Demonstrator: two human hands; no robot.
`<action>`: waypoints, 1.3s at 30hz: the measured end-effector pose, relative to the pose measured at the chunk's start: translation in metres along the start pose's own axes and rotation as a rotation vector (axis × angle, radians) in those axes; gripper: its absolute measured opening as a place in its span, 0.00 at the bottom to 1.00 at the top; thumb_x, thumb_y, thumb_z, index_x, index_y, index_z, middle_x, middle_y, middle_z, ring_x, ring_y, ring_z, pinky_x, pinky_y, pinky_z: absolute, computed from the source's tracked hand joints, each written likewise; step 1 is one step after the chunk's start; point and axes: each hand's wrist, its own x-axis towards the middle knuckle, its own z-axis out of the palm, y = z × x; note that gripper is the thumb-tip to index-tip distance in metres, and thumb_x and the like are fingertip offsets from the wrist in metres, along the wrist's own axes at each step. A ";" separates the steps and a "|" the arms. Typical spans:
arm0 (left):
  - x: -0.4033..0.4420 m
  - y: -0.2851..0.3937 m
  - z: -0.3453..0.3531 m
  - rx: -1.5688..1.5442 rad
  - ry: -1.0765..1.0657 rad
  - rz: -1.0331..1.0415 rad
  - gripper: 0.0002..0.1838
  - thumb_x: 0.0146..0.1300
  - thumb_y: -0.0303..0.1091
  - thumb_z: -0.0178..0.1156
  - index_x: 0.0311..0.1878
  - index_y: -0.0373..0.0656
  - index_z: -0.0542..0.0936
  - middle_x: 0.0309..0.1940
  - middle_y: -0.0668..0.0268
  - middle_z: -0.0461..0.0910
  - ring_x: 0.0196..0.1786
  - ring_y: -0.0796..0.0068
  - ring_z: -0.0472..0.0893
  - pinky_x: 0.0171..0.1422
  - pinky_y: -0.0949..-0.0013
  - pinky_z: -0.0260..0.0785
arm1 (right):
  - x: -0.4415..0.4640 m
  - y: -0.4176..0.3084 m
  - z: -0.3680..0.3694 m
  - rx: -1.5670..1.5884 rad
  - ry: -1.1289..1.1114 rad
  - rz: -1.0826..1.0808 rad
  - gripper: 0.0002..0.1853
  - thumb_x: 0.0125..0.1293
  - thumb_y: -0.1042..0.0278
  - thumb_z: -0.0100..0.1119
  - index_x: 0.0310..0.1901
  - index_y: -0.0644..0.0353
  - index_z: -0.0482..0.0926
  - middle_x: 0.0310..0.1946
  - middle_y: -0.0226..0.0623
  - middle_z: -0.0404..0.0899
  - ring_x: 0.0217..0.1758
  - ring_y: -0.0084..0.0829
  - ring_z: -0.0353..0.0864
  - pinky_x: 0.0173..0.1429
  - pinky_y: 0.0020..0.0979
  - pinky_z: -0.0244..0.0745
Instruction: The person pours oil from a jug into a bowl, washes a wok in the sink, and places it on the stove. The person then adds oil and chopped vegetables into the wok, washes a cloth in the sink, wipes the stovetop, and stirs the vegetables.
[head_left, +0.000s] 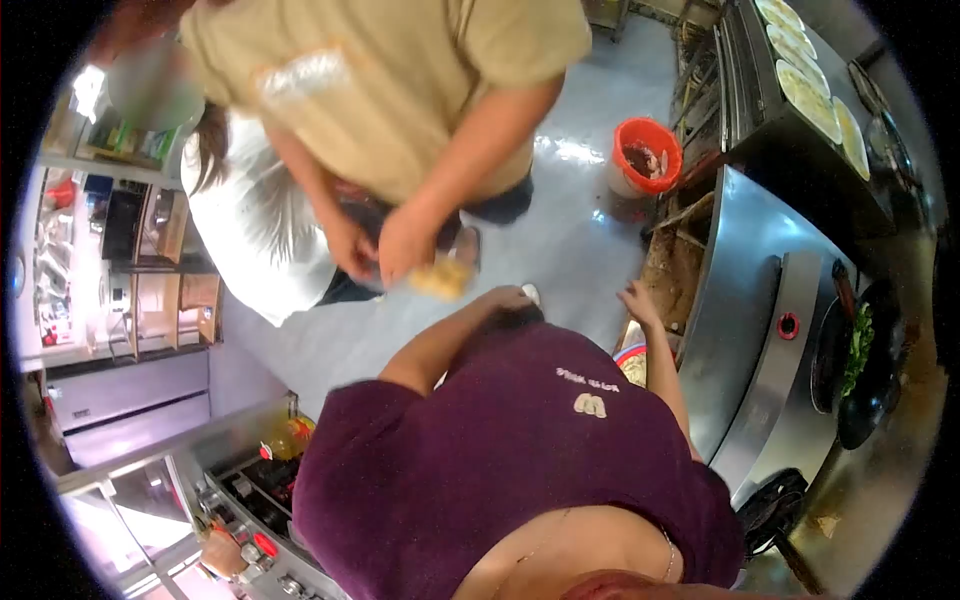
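My left hand [508, 299] is in front of my waist, partly dark and blurred. Its fingers cannot be made out, and a small white thing [531, 294] shows beside it. My right hand [636, 298] is raised at my right side, fingers apart and nothing in them, near the edge of the steel counter [745, 220]. Below it, a bowl with a red and blue rim [630, 352] shows partly behind my forearm. Across from me, a person in a tan shirt [400, 90] holds both hands together near a blurred yellowish thing [441, 279].
A red-rimmed bucket [647, 157] stands on the floor. A big white bag [255, 220] lies behind the co-worker. At right are a wok with greens [857, 350] and pale flat items [808, 98]. A stove with an oil bottle [287, 439] is at lower left.
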 end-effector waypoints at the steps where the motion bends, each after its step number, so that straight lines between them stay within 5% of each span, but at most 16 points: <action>1: -0.009 -0.001 -0.006 -0.126 0.125 0.015 0.24 0.54 0.49 0.47 0.44 0.39 0.75 0.43 0.52 0.74 0.47 0.59 0.74 0.51 0.62 0.64 | 0.018 -0.008 0.003 -0.021 -0.022 -0.007 0.32 0.57 0.47 0.47 0.55 0.64 0.63 0.53 0.55 0.64 0.55 0.48 0.65 0.57 0.36 0.61; 5: -0.054 0.004 -0.020 -0.419 0.391 0.060 0.24 0.54 0.50 0.47 0.43 0.39 0.75 0.42 0.54 0.75 0.47 0.63 0.73 0.51 0.63 0.62 | 0.112 -0.019 0.042 -0.069 -0.040 -0.039 0.27 0.57 0.52 0.46 0.53 0.64 0.65 0.49 0.55 0.68 0.53 0.49 0.67 0.56 0.37 0.62; 7: -0.054 -0.003 -0.046 -0.624 0.503 0.049 0.24 0.54 0.50 0.47 0.43 0.39 0.75 0.42 0.55 0.75 0.46 0.64 0.73 0.50 0.63 0.63 | 0.103 -0.109 0.004 -0.200 -0.237 -0.066 0.26 0.57 0.55 0.45 0.53 0.65 0.65 0.46 0.56 0.69 0.52 0.48 0.68 0.56 0.37 0.62; 11: -0.050 0.005 -0.075 -0.904 0.656 -0.024 0.23 0.53 0.49 0.49 0.43 0.39 0.75 0.40 0.56 0.75 0.45 0.66 0.74 0.46 0.64 0.64 | 0.191 -0.045 0.053 -0.257 -0.525 -0.348 0.24 0.57 0.59 0.45 0.52 0.66 0.66 0.46 0.57 0.69 0.50 0.46 0.70 0.54 0.40 0.63; 14: -0.047 0.005 -0.064 -1.020 0.705 -0.101 0.23 0.53 0.49 0.50 0.44 0.39 0.74 0.39 0.58 0.75 0.43 0.67 0.74 0.44 0.64 0.65 | 0.224 -0.125 -0.010 -0.154 -0.559 -0.372 0.22 0.57 0.58 0.45 0.48 0.66 0.69 0.44 0.56 0.71 0.46 0.47 0.71 0.50 0.42 0.64; 17: -0.037 0.014 -0.054 -1.071 0.722 -0.148 0.23 0.53 0.48 0.51 0.44 0.39 0.74 0.37 0.59 0.75 0.42 0.68 0.74 0.41 0.65 0.66 | 0.243 -0.153 -0.066 -0.110 -0.211 -0.272 0.21 0.57 0.56 0.44 0.42 0.67 0.73 0.39 0.55 0.73 0.41 0.48 0.73 0.46 0.41 0.66; 19: -0.030 0.021 -0.046 -1.080 0.742 -0.154 0.23 0.53 0.48 0.52 0.44 0.39 0.74 0.36 0.60 0.75 0.41 0.69 0.74 0.39 0.65 0.67 | 0.290 -0.111 -0.084 -0.425 -0.367 -0.266 0.23 0.57 0.52 0.44 0.42 0.65 0.74 0.39 0.54 0.74 0.42 0.47 0.74 0.48 0.39 0.67; 21: -0.017 0.031 -0.043 -1.090 0.762 -0.144 0.23 0.53 0.48 0.52 0.44 0.39 0.73 0.35 0.61 0.75 0.40 0.69 0.74 0.38 0.65 0.67 | 0.283 -0.128 -0.128 -0.358 -0.320 -0.233 0.26 0.56 0.45 0.44 0.48 0.56 0.73 0.45 0.54 0.72 0.46 0.44 0.74 0.51 0.38 0.66; 27: 0.032 0.068 -0.125 -1.048 0.813 0.083 0.23 0.52 0.47 0.54 0.44 0.38 0.73 0.33 0.63 0.75 0.37 0.72 0.75 0.33 0.66 0.69 | 0.276 -0.087 -0.155 0.474 -0.290 0.552 0.14 0.55 0.67 0.46 0.40 0.67 0.70 0.23 0.45 0.73 0.22 0.45 0.76 0.23 0.39 0.74; 29: 0.037 0.079 -0.158 -0.991 0.818 0.161 0.23 0.52 0.47 0.55 0.45 0.38 0.72 0.32 0.64 0.75 0.36 0.72 0.75 0.31 0.67 0.70 | 0.294 -0.056 -0.154 0.543 -0.333 0.635 0.17 0.55 0.66 0.47 0.46 0.64 0.69 0.25 0.46 0.74 0.23 0.44 0.77 0.24 0.40 0.75; 30: 0.038 0.084 -0.172 -0.953 0.807 0.201 0.23 0.52 0.47 0.56 0.45 0.38 0.72 0.32 0.64 0.75 0.36 0.73 0.75 0.30 0.67 0.70 | 0.338 0.020 -0.128 0.554 -0.386 0.653 0.20 0.57 0.63 0.48 0.50 0.61 0.65 0.27 0.45 0.74 0.21 0.42 0.76 0.22 0.39 0.72; 33: 0.041 0.079 -0.187 -0.927 0.809 0.161 0.23 0.51 0.47 0.57 0.45 0.38 0.72 0.30 0.66 0.75 0.34 0.74 0.75 0.28 0.67 0.71 | 0.320 -0.093 -0.184 0.315 -0.447 0.694 0.16 0.56 0.61 0.50 0.43 0.62 0.69 0.25 0.42 0.74 0.18 0.36 0.73 0.18 0.33 0.66; 36: 0.073 0.050 -0.176 -1.175 0.724 -0.290 0.20 0.51 0.43 0.56 0.42 0.37 0.73 0.31 0.64 0.75 0.34 0.72 0.76 0.24 0.66 0.71 | 0.380 -0.090 -0.180 0.303 -0.337 0.364 0.12 0.55 0.63 0.50 0.37 0.62 0.71 0.21 0.37 0.71 0.16 0.29 0.69 0.17 0.28 0.61; 38: 0.097 0.021 -0.153 -0.767 0.838 -0.232 0.15 0.50 0.40 0.54 0.36 0.38 0.75 0.27 0.61 0.75 0.28 0.69 0.76 0.22 0.64 0.68 | 0.410 -0.105 -0.195 0.162 -0.308 0.148 0.09 0.55 0.67 0.48 0.36 0.61 0.71 0.18 0.34 0.69 0.16 0.28 0.69 0.18 0.28 0.63; 39: 0.103 0.028 -0.157 -0.806 0.875 -0.262 0.13 0.50 0.39 0.53 0.33 0.39 0.76 0.26 0.61 0.75 0.26 0.69 0.76 0.22 0.64 0.67 | 0.424 -0.114 -0.206 0.341 -0.320 0.216 0.07 0.53 0.69 0.47 0.31 0.61 0.73 0.18 0.34 0.70 0.16 0.26 0.70 0.19 0.28 0.66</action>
